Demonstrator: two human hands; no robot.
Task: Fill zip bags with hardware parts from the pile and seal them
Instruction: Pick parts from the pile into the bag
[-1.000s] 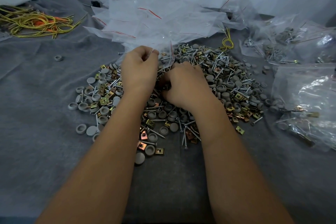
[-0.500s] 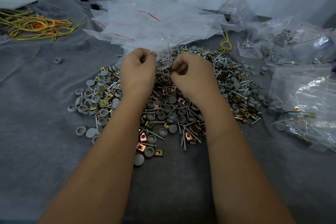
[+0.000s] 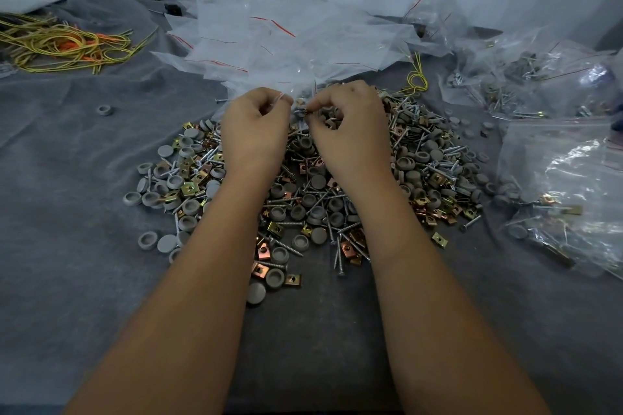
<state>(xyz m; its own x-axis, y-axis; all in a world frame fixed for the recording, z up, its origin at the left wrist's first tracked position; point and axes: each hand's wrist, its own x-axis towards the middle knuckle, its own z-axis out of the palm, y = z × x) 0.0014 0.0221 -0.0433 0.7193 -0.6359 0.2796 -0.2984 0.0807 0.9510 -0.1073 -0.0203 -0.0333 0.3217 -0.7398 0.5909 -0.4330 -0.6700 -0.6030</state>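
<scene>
head view: left hand [image 3: 254, 130] is pinching the bag [image 3: 298, 91] mouth open so right hand [image 3: 350, 131] fingers, pinching parts, are feeding them in over the pile [image 3: 303, 205].

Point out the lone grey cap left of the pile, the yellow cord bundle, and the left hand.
lone grey cap [image 3: 104, 110], head view, its ring top.
yellow cord bundle [image 3: 64, 47], head view, tangled middle.
left hand [image 3: 254, 131], head view, its back.
</scene>
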